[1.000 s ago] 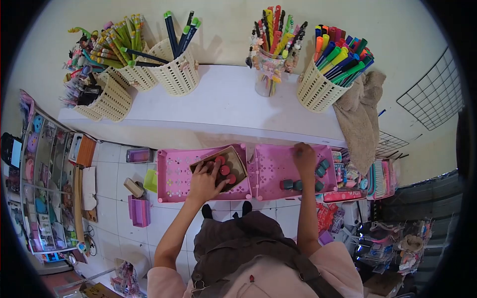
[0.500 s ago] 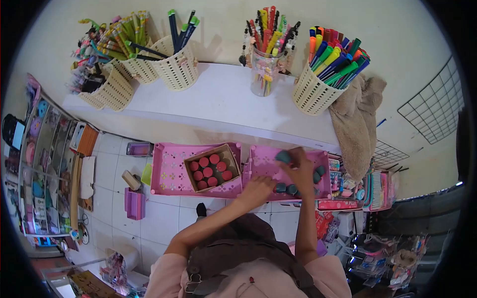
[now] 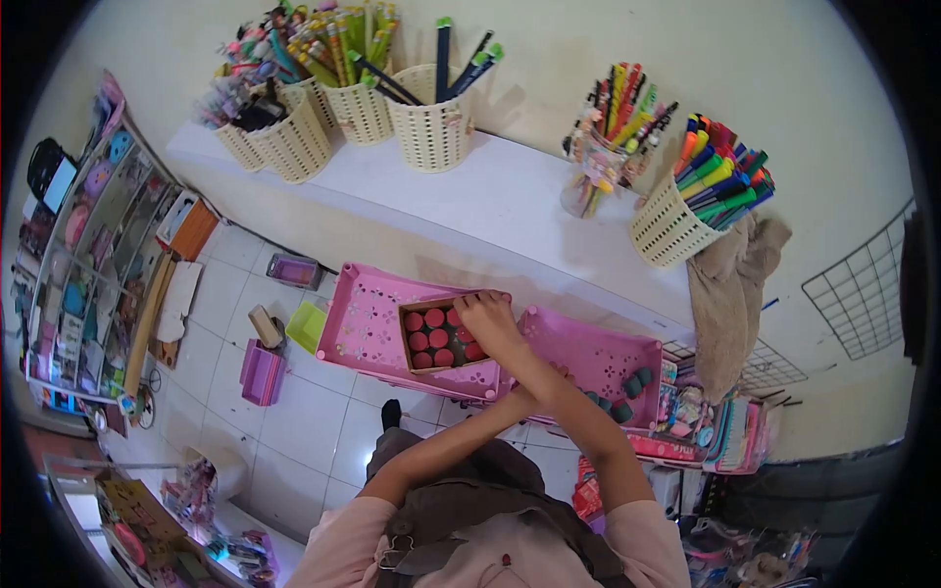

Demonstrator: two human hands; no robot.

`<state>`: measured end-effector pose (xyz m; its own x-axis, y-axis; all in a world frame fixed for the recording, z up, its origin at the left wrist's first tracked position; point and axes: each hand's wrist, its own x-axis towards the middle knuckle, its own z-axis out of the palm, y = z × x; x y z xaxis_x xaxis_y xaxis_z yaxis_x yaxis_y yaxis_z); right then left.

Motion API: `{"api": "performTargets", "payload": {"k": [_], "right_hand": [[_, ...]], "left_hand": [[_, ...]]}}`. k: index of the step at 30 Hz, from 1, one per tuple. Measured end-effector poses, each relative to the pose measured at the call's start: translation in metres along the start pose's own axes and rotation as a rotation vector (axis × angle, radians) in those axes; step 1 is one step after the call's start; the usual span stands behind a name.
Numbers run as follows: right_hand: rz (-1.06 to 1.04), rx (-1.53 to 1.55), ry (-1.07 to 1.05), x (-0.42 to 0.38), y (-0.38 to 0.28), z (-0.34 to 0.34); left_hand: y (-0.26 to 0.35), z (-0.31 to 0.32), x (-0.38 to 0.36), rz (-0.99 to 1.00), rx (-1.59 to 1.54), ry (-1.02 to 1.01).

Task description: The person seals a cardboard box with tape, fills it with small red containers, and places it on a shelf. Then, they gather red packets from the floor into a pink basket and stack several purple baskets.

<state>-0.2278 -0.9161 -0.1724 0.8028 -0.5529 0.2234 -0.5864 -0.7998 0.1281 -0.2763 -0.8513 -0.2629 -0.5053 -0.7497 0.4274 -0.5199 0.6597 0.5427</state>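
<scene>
My right hand [image 3: 488, 321] is over the right end of an open cardboard box [image 3: 422, 370], fingers bent down and closed; whatever they hold is hidden. Several small cylinders with red round ends [image 3: 438, 338] stand in rows inside the box. The box sits in a pink perforated tray [image 3: 368, 318]. My right forearm crosses over my left wrist. Behind it, my left hand [image 3: 561, 373] is mostly covered, low over a second pink tray [image 3: 588, 343]. Near that hand lie several small dark green cylinders [image 3: 639, 381], one showing a red end [image 3: 620, 411].
A white shelf [image 3: 520, 196] runs behind the trays, holding cream baskets of pens [image 3: 431, 127] and markers [image 3: 676, 225]. A brown cloth [image 3: 730, 304] hangs at its right end. Purple [image 3: 263, 374] and green bins [image 3: 308, 326] stand on the tiled floor at left.
My right hand has moved left from the right tray, where it held a dark green cylinder, to the cardboard box. My arms now cross. The whole view has turned and shifted.
</scene>
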Motion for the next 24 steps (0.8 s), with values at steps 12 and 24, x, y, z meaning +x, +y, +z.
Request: {"api": "performTargets", "payload": {"k": [12,24], "right_hand": [[-0.110,-0.037,-0.086,0.002,0.009,0.027],[0.333,0.709,-0.390,-0.035,-0.006,-0.041]], "left_hand": [[0.020,-0.022,-0.016,0.005,-0.082,0.125],[0.002,-0.284,-0.058,-0.491,-0.199,-0.094]]}}
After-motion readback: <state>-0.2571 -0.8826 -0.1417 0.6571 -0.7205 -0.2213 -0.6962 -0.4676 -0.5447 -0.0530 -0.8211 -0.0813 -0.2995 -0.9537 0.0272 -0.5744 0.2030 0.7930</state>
